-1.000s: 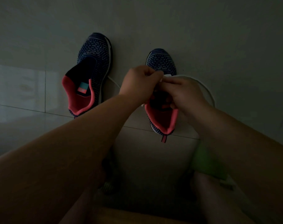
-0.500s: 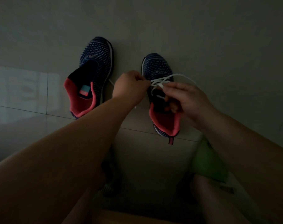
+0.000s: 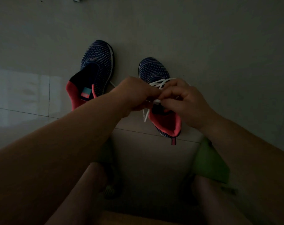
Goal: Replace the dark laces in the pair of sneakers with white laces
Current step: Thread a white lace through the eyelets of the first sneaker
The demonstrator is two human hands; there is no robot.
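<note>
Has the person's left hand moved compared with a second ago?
Yes. Judged against the right shoe, the left hand has slid back from the laced front toward the shoe's opening, where it meets the right hand at the white lace.

Both shoes are navy knit flecked with pale dashes: the left sneaker (image 3: 97,62) has a coral-red collar, a dark tongue and a teal-and-red insole label, the right sneaker (image 3: 154,70) a coral-red lining and heel tab. The lace (image 3: 160,83) crossing it is white. The floor (image 3: 203,38) is grey-green tile with thin dark joints
</note>
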